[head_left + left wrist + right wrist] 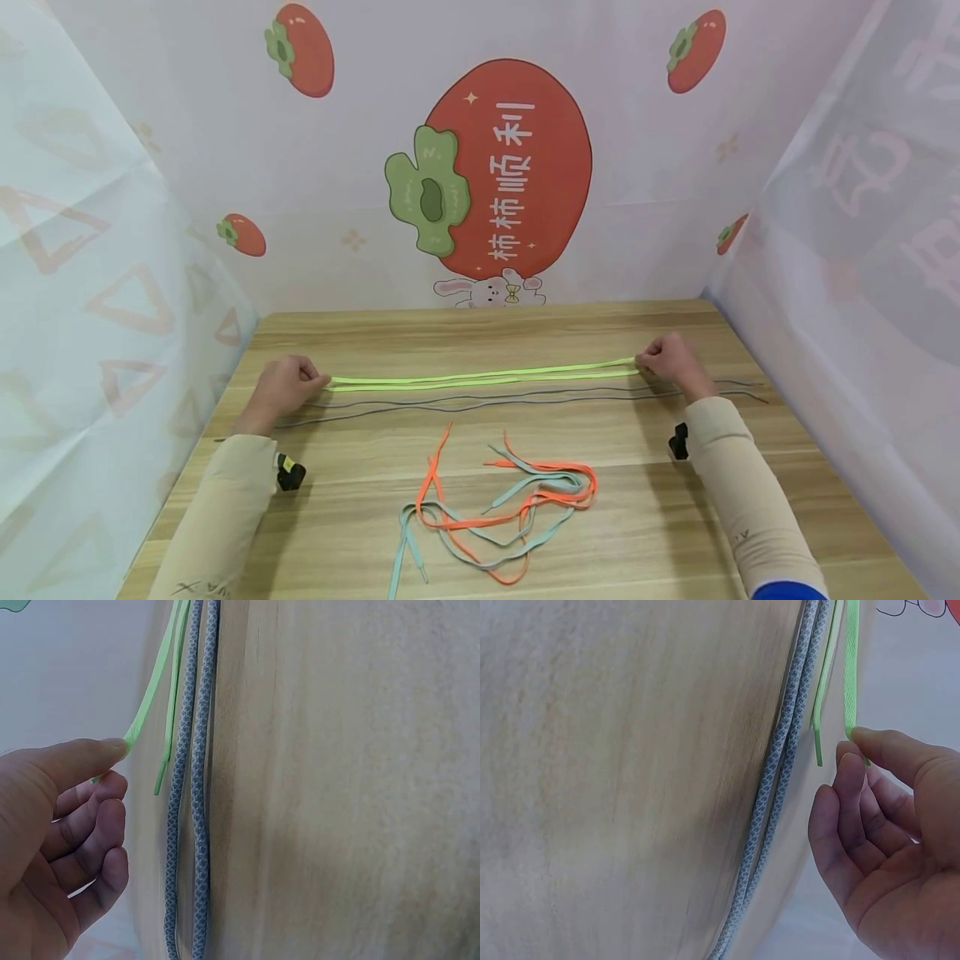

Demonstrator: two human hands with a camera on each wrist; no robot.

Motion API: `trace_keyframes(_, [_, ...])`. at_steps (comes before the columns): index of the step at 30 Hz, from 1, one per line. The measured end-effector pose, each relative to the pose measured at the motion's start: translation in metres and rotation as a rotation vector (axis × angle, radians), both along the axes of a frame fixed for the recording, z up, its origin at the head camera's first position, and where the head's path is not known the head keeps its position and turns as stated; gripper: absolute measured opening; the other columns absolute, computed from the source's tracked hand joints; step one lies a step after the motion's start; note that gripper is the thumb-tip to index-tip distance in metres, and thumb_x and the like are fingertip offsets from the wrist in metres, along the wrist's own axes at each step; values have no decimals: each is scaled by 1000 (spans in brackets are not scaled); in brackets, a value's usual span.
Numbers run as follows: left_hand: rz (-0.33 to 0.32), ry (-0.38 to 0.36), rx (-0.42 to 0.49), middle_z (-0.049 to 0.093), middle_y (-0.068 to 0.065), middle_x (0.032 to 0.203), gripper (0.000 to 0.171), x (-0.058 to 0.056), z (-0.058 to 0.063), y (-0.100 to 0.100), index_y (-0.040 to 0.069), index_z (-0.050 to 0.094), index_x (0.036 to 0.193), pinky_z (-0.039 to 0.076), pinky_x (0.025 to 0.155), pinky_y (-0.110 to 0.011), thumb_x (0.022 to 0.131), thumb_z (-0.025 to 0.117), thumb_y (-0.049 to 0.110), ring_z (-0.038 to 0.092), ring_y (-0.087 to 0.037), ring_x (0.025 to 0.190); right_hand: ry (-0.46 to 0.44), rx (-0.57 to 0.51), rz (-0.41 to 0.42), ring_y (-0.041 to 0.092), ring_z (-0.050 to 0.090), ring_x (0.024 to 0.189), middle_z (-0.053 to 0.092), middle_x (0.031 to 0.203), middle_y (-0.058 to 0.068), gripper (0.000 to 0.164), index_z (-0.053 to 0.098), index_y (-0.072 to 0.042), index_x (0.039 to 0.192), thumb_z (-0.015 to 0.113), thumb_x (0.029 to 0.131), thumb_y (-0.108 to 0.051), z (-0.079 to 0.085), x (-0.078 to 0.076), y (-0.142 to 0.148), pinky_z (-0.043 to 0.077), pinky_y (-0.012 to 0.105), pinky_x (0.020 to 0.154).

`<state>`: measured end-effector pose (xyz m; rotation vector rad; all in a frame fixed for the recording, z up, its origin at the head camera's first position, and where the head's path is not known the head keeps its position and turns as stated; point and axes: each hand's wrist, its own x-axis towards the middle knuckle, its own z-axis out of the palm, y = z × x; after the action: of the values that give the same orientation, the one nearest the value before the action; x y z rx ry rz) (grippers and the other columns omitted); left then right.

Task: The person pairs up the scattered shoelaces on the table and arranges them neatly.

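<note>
Pale wood grain covers the surface (345,533), backed by a white backdrop (637,225) printed with red persimmons. Near its far edge a green lace (850,667) runs crosswise, its long axis from side to side and its far right part angled slightly away from the person. Neither hand is nearer — each has one end, so the strand spans the gap between them. The left hand (281,387) pinches its end between thumb and fingertip, other fingers loosely bent; the right hand (670,360) does likewise. Whether the middle touches the wood I cannot tell. A second green lace (823,682) lies just beside it on the person's side, near-parallel, both tips free near the hands. Next comes a pair of grey laces (199,765), roughly parallel too, reaching out beneath both arms. Nearer the person — well apart from either hand — orange laces (592,482) and pale teal laces (397,567) lie tangled together.
</note>
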<state>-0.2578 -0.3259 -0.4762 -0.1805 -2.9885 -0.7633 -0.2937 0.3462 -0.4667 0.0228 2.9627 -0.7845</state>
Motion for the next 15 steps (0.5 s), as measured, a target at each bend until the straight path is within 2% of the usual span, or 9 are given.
trace_keyframes(7, [2,-8,-17,67,-2,66,27,-3,-3,-1,7,70,77,44,63,-31,97,77,24,55,-15,62,-4,-6,-9,15,57,71,74,80,8,25,76,2,85,71,97,-19,0,2,2,45,28,66])
trace_keyframes(15, [22,3,-27,74,-10,79,25,-1,-6,-8,4,70,84,50,67,-36,97,76,25,65,-21,73,-27,-22,-31,16,56,70,75,82,13,28,75,3,90,69,101,-22,2,3,4,45,29,64])
